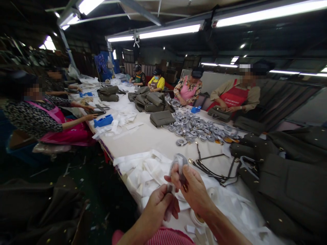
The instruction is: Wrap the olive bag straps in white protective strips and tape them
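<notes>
My left hand (159, 206) and my right hand (190, 187) meet low in the middle of the head view, both closed on a clear plastic-wrapped strap (178, 163) with a small brass fitting. The left pinches its lower end, the right grips it higher up. Under them lie white paper strips (143, 170) on the long white table (153, 136). Dark straps with metal clasps (212, 166) lie just to the right.
Olive-grey bags (288, 183) are piled at the right, more bags (150, 100) further along. A heap of wrapped coils (196, 127) covers mid-table. A blue tape dispenser (103, 120) stands at left. Several seated people work on both sides.
</notes>
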Available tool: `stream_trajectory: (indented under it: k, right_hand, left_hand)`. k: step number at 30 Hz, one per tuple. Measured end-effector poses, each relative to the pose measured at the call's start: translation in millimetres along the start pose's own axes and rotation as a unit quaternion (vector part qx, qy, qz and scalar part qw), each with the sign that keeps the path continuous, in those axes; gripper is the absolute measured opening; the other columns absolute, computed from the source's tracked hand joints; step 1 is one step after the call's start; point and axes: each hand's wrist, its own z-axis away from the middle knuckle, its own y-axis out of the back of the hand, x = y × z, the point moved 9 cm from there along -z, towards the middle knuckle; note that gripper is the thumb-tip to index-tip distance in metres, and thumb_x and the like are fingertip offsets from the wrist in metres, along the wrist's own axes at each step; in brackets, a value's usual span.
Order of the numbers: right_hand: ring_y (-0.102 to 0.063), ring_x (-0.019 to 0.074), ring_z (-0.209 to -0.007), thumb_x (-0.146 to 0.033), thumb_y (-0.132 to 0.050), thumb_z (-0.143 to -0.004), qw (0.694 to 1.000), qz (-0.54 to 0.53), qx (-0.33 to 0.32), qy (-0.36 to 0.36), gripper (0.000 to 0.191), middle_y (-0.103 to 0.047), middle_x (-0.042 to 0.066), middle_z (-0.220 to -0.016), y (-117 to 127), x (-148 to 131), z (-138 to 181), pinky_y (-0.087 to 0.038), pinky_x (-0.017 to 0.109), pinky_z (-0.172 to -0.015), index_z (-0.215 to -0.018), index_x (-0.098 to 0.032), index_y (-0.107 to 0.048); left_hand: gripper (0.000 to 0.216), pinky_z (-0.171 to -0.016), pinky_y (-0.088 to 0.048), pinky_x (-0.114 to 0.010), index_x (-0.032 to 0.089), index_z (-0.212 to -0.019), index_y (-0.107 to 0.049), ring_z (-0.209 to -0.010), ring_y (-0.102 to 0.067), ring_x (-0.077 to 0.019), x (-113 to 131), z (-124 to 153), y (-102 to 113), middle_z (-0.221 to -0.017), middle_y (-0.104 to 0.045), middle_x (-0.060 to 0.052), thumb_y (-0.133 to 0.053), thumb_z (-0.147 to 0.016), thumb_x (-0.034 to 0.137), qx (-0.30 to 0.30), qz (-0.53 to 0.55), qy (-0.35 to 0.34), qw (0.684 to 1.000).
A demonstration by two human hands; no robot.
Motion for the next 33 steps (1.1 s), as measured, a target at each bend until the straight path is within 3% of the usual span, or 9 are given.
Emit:
stream_trajectory:
  k: [2,5,9,14,18,22,27,30,33]
  right_hand:
    - [-0.047,0.0081,-0.051,-0.053,-0.054,-0.094,0.999,0.043,-0.008,0.020,0.037,-0.052,-0.006,-0.059,1,-4,-1,-0.055,0.032,-0.078,-0.088,-0.017,-0.060]
    - [-0.054,0.0122,-0.061,-0.048,-0.042,-0.100,0.966,0.231,-0.066,0.099,0.038,-0.057,-0.002,-0.066,-7,-14,3,-0.053,0.032,-0.079,-0.086,-0.017,-0.061]
    - [-0.061,0.0177,-0.079,-0.050,-0.028,-0.103,0.836,0.463,-0.194,0.222,0.048,-0.066,0.006,-0.084,-34,-21,22,-0.052,0.030,-0.076,-0.092,-0.019,-0.063]
    - [-0.062,0.0193,-0.096,-0.053,-0.014,-0.102,0.735,0.527,-0.368,0.216,0.057,-0.066,0.009,-0.103,-57,-3,51,-0.044,0.037,-0.103,-0.102,-0.019,-0.059]
    - [-0.062,0.0164,-0.093,-0.028,-0.038,-0.102,0.624,0.631,-0.394,0.239,0.023,-0.067,0.001,-0.103,-66,15,64,-0.041,0.034,-0.106,-0.104,-0.023,-0.060]
    - [-0.062,0.0184,-0.091,-0.019,-0.045,-0.098,0.537,0.690,-0.393,0.285,0.018,-0.067,0.001,-0.101,-73,23,71,-0.051,0.034,-0.090,-0.103,-0.021,-0.062]
    - [-0.060,0.0171,-0.080,-0.022,-0.049,-0.097,0.500,0.716,-0.396,0.282,0.013,-0.066,0.000,-0.105,-63,32,79,-0.051,0.031,-0.077,-0.100,-0.020,-0.061]
    - [-0.059,0.0162,-0.087,-0.026,-0.050,-0.098,0.515,0.703,-0.414,0.263,0.013,-0.065,0.000,-0.109,-60,32,84,-0.049,0.030,-0.089,-0.103,-0.019,-0.059]
    - [-0.058,0.0179,-0.097,-0.042,-0.054,-0.095,0.538,0.680,-0.429,0.254,0.029,-0.064,0.003,-0.115,-62,23,86,-0.047,0.032,-0.096,-0.109,-0.016,-0.058]
  left_hand:
    - [0.052,-0.037,-0.029,-0.018,0.015,-0.088,-0.055,-0.043,-0.054,-0.0114,-7,1,-4,-0.059,-0.063,-0.002,-0.065,-0.074,0.063,-0.009,0.015,0.039,0.999]
    - [0.056,-0.040,-0.038,-0.021,0.013,-0.085,-0.058,-0.043,-0.057,-0.0133,-10,6,-8,-0.058,-0.063,-0.003,-0.067,-0.070,0.066,-0.001,0.059,0.087,0.994]
    - [0.050,-0.045,-0.044,-0.025,0.012,-0.085,-0.064,-0.048,-0.061,-0.0166,-8,16,-11,-0.059,-0.065,-0.004,-0.074,-0.064,0.057,-0.021,0.108,0.132,0.985]
    - [0.022,-0.055,-0.047,-0.026,0.009,-0.074,-0.072,-0.058,-0.062,-0.0166,3,27,-16,-0.067,-0.068,-0.009,-0.075,-0.062,0.027,-0.102,0.070,0.143,0.982]
    - [0.020,-0.053,-0.038,-0.017,0.011,-0.071,-0.067,-0.057,-0.051,-0.0081,12,30,-17,-0.065,-0.060,-0.002,-0.075,-0.061,0.027,-0.088,0.111,0.156,0.977]
    - [0.025,-0.039,-0.013,-0.015,0.015,-0.061,-0.053,-0.041,-0.023,-0.0019,2,35,-26,-0.049,-0.034,0.009,-0.075,-0.061,0.026,-0.087,0.223,0.249,0.938]
    - [0.021,-0.040,-0.014,-0.015,0.013,-0.063,-0.054,-0.042,-0.028,-0.0017,0,32,-30,-0.052,-0.039,0.007,-0.075,-0.058,0.016,-0.109,0.224,0.218,0.944]
    - [0.023,-0.041,-0.015,-0.015,0.011,-0.070,-0.060,-0.043,-0.030,-0.0015,-13,34,-27,-0.054,-0.041,0.007,-0.077,-0.057,0.020,-0.102,0.204,0.239,0.944]
    - [0.026,-0.044,-0.017,-0.015,0.011,-0.070,-0.062,-0.045,-0.034,-0.0017,-24,34,-25,-0.057,-0.045,0.005,-0.078,-0.053,0.020,-0.102,0.184,0.253,0.944]
